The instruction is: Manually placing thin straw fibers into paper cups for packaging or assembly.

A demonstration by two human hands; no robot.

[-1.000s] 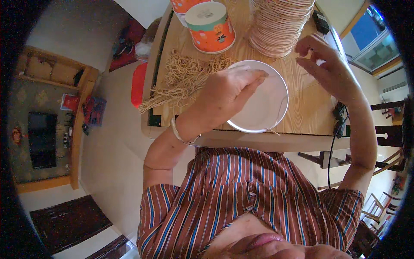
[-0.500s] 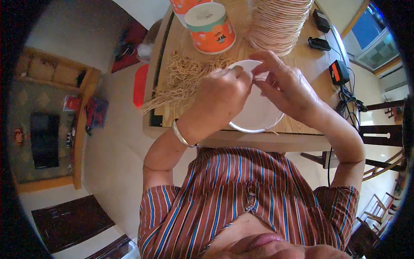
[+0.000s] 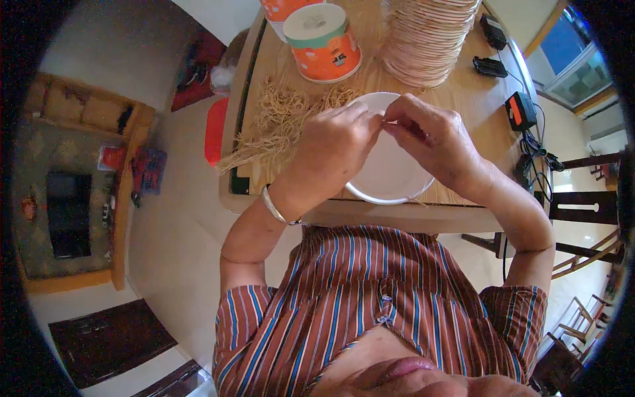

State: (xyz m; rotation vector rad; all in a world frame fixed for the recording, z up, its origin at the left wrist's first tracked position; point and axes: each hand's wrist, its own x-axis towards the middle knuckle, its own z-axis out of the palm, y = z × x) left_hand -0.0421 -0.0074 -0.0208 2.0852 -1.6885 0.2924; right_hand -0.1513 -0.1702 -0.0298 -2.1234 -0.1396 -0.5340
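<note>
My left hand point(image 3: 336, 137) and my right hand point(image 3: 438, 142) meet over a round white tub point(image 3: 391, 177), fingertips pinched together near its far rim. What lies between the fingertips is too small and hidden to make out. A thin tan strand point(image 3: 417, 201) crosses the tub's near right rim. Beside my left hand spreads a loose bundle of tan twine strands point(image 3: 278, 112), partly covered by that hand. Beyond it stands an upside-down orange and green paper tub point(image 3: 324, 54), with another orange tub point(image 3: 274, 10) behind.
A tall stack of tan, ridged rounds point(image 3: 430, 43) rises at the far middle of the wooden table point(image 3: 370, 79). Black adapters point(image 3: 489, 67), an orange-and-black box point(image 3: 520, 111) and tangled cables point(image 3: 537, 155) lie along the right edge. A dark chair point(image 3: 582, 206) is at right.
The fingers of my right hand have closed in, their tips now pressed together against those of my left hand. The white tub has shifted very slightly left.
</note>
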